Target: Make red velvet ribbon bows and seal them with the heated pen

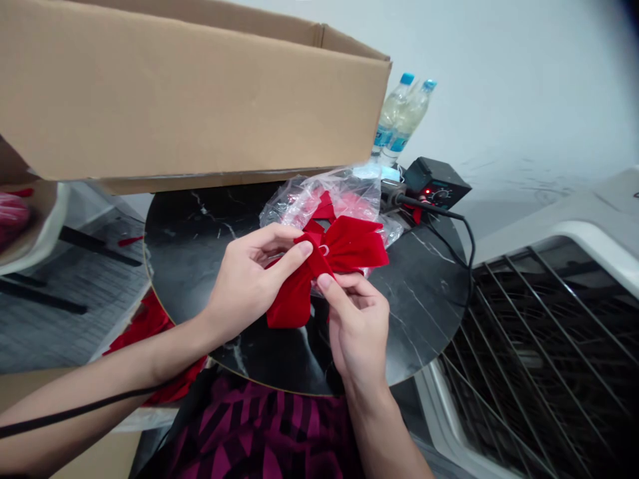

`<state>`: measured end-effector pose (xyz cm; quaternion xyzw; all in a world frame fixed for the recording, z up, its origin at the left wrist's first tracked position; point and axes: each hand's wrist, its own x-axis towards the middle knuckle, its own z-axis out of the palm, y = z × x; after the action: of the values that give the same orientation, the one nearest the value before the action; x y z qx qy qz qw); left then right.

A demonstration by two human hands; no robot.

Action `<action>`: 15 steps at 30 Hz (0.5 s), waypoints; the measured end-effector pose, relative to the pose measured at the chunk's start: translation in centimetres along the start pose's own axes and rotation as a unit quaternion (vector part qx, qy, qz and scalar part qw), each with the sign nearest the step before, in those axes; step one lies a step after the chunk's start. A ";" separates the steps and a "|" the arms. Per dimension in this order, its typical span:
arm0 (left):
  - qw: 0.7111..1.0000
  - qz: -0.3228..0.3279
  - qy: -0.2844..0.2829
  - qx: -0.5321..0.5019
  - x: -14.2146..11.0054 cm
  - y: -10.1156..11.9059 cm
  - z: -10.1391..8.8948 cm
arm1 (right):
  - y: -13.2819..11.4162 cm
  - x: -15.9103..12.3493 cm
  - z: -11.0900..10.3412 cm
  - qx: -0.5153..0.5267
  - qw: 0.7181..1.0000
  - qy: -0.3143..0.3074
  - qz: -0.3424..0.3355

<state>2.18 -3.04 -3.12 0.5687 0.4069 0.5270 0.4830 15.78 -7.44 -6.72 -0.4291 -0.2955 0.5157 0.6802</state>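
1. Two bare hands met at the red bow in the head view, over the round black desk (190, 253), near its middle.
2. The left hand (247, 276) was nearly closed, its thumb and fingers pinching the upper side of the bow's middle, where a strip of red cloth crossed.
3. The right hand (360, 322) was narrow too, its thumb pressed on the lower end of that strip and its fingers curled beneath; how much cloth they gripped underneath could not be told.
4. The red bow (357, 246) lay directly between the fingertips of both hands, one wide loop spreading above the right hand and another hanging below the left. Whether its lower edge touched the desk was unclear. A small pale loop (324, 250) showed at its middle.
5. The cloth looked velvety, so it would likely have handled as light, soft, floppy and not very slippery. The thick middle seemed the best place to hold; a hard squeeze on the loops might have creased them.
6. Just beyond the bow sat a clear plastic bag (285, 205) with red cloth in it, with a large cardboard box (200, 100) behind.
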 end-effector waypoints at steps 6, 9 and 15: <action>0.999 -0.036 0.024 -0.011 0.4 0.3 0.4 | 0.0 0.0 0.5 0.035 0.999 0.025 0.018; 0.996 -0.074 0.029 -0.029 0.4 0.6 0.5 | -0.2 0.2 0.5 0.025 0.999 0.032 0.020; 0.962 -0.190 -0.022 -0.193 0.8 0.3 0.3 | -0.2 0.4 0.4 -0.005 1.000 0.030 -0.001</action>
<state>2.53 -2.36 -2.61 0.3886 0.3873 0.4810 0.6838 15.70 -6.99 -6.37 -0.4478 -0.2781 0.5004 0.6868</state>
